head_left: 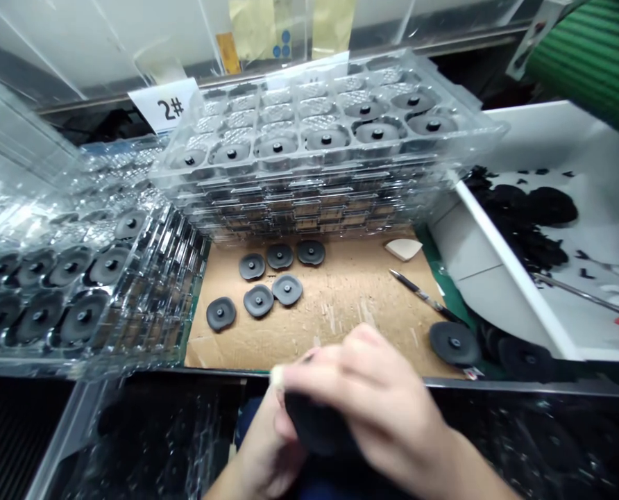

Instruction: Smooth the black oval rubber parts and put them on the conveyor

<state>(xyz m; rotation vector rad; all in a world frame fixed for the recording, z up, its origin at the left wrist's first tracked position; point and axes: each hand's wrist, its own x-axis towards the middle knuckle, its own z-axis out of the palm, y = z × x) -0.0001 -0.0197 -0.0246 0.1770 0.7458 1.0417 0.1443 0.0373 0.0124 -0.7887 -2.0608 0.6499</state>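
Both hands meet at the table's front edge around a black rounded disc (317,425). My left hand (273,444) grips the disc from the left side, its fingers partly hidden. My right hand (387,403) is bent over the disc from the right, fingers closed against it. A small pale tip (277,377) shows at the right fingertips; I cannot tell what it is. Beyond the hands, several grey-black discs with centre studs (259,301) lie on a cardboard sheet (341,305). Another disc (454,343) lies to the right of the hands.
Stacked clear trays (309,167) holding discs stand at the back, with another tray stack (80,278) at left. A white bin (518,257) at right contains black pieces and tweezers (585,292). A pen (418,292) and a white wedge (404,248) lie on the cardboard.
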